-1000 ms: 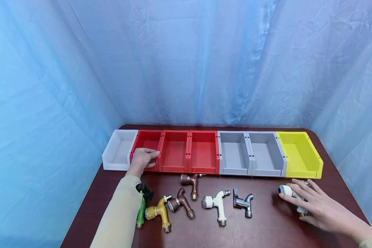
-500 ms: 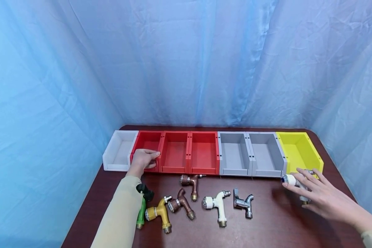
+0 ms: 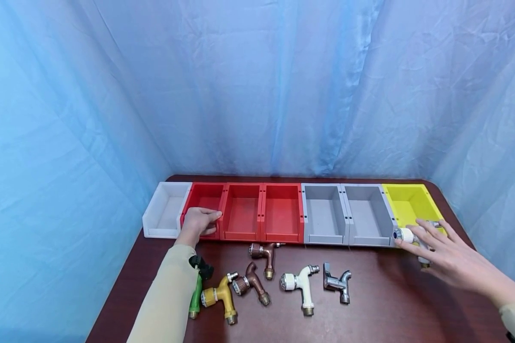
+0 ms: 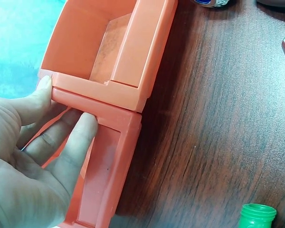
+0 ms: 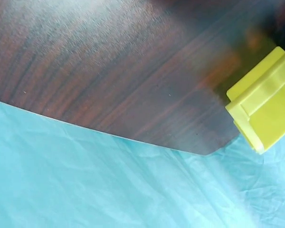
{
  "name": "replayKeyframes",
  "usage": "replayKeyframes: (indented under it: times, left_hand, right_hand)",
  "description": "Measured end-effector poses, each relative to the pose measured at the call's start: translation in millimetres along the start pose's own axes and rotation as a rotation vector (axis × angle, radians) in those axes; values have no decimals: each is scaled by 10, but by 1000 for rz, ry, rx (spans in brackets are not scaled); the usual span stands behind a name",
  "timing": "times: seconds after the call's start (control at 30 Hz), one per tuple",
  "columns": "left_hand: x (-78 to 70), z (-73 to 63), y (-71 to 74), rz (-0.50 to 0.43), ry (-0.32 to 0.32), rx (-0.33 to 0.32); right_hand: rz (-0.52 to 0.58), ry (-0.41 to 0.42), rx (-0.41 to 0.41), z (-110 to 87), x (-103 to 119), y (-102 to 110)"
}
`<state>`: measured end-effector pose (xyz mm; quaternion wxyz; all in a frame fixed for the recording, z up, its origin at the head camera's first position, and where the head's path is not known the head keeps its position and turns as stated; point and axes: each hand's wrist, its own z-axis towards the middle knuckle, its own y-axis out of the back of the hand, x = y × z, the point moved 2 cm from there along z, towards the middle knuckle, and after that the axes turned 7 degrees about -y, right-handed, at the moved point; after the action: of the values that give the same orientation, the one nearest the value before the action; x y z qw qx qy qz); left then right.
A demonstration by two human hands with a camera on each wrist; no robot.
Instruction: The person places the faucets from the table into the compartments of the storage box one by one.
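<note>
My left hand (image 3: 198, 223) pinches the side wall of the leftmost red bin (image 3: 208, 189), thumb at the rim and fingers inside, as the left wrist view (image 4: 42, 137) also shows. At the right, my right hand (image 3: 448, 250) holds a faucet (image 3: 405, 235) with a white ribbed knob, raised over the front of the yellow bin (image 3: 412, 205). Its fingers cover most of the faucet's body. Neither this hand nor the faucet appears in the right wrist view, where the yellow bin's front (image 5: 263, 95) shows.
Between my arms lie a green faucet (image 3: 195, 300), a yellow one, two brown ones, a white faucet (image 3: 303, 286) and a chrome faucet (image 3: 338, 283). Behind them stands a row of bins: white bin (image 3: 160, 232), red, grey bin (image 3: 326, 237) and yellow. Blue curtains surround the table.
My right hand has lifted the white-knobbed faucet off the table and carried it forward to the yellow bin's front. The left hand has stayed on the red bin.
</note>
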<state>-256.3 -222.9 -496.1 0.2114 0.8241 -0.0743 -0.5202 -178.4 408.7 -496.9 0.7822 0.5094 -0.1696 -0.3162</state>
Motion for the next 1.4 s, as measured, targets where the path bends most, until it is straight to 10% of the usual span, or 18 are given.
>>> replayKeyframes:
  times: [1.4]
  left_hand:
    - [-17,-46,1,1,-27,9]
  right_hand:
    - [-82,-49,222,153,-688,9]
